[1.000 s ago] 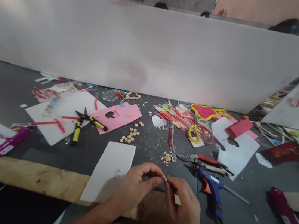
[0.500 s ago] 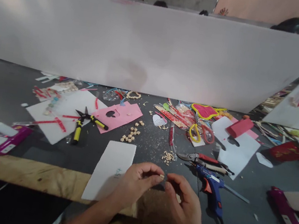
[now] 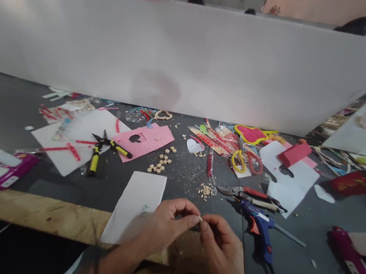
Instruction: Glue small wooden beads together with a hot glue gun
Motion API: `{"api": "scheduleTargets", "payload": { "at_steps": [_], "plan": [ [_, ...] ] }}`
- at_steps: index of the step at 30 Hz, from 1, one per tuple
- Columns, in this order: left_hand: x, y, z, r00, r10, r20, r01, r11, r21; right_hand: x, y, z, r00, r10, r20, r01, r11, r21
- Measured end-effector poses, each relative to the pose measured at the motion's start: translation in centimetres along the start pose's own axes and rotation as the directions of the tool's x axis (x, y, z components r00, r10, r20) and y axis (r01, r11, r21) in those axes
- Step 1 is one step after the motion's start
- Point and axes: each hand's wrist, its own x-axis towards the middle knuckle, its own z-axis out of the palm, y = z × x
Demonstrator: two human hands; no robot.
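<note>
Near the table's front edge, the fingertips of both hands meet. My left hand (image 3: 173, 221) is closed in a pinch on a small pale wooden piece (image 3: 200, 218), which is mostly covered by the fingers. Pressed against its other end are the closed thumb and forefinger of my right hand (image 3: 223, 243). Just beyond the hands lies a heap of short wooden bits (image 3: 206, 190). Farther left are several small wooden clusters (image 3: 157, 168). A white sheet with a handwritten mark (image 3: 136, 203) lies beside my left forearm.
To the right lie red-handled pruning shears (image 3: 253, 194) and a blue glue gun (image 3: 260, 228) with its cord. Yellow-black pliers (image 3: 99, 154) rest on papers at left. Scissors (image 3: 246, 162) lie among red-patterned sticks (image 3: 212, 141). A white board (image 3: 195, 60) stands across the back.
My right hand has moved slightly left, closing the small gap to my left hand. Its fingertips now touch the wooden piece. The things on the table have stayed in place.
</note>
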Motion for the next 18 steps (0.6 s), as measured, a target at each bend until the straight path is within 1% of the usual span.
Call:
{"api": "scheduleTargets", "payload": {
  "at_steps": [3, 5, 8, 10, 12, 15, 18],
  "plan": [
    [0.0, -0.1, 0.0, 1.0, 0.01, 0.008, -0.01, 1.0, 0.016, 0.0, -0.2, 0.0, 1.0, 0.0, 0.004, 0.0, 1.0, -0.004],
    [0.0, -0.2, 0.1, 1.0, 0.013, 0.008, -0.013, 1.0, 0.001, -0.1, -0.5, 0.0, 1.0, 0.026, 0.004, -0.026, 0.999, 0.02],
    [0.0, -0.3, 0.2, 1.0, -0.009, 0.005, 0.009, 0.995, -0.099, -0.2, -0.9, 0.1, 0.995, 0.097, -0.018, -0.094, 0.988, 0.12],
    [0.0, -0.3, 0.3, 1.0, -0.017, 0.01, 0.018, 0.992, -0.126, -0.2, -1.1, 0.2, 0.99, 0.135, -0.029, -0.127, 0.974, 0.189],
    [0.0, -0.2, 0.4, 1.0, -0.004, -0.001, 0.004, 0.997, -0.074, -0.1, -1.2, 0.3, 0.988, 0.153, -0.032, -0.142, 0.966, 0.218],
    [-0.1, 0.0, 0.3, 0.999, 0.026, -0.024, -0.025, 1.0, 0.014, -0.1, -0.9, 0.3, 0.988, 0.157, -0.017, -0.15, 0.969, 0.199],
    [-0.3, 0.3, 0.2, 0.998, 0.049, -0.024, -0.047, 0.995, 0.087, 0.0, -0.2, 0.0, 0.994, 0.105, -0.032, -0.096, 0.974, 0.203]
  ]
}}
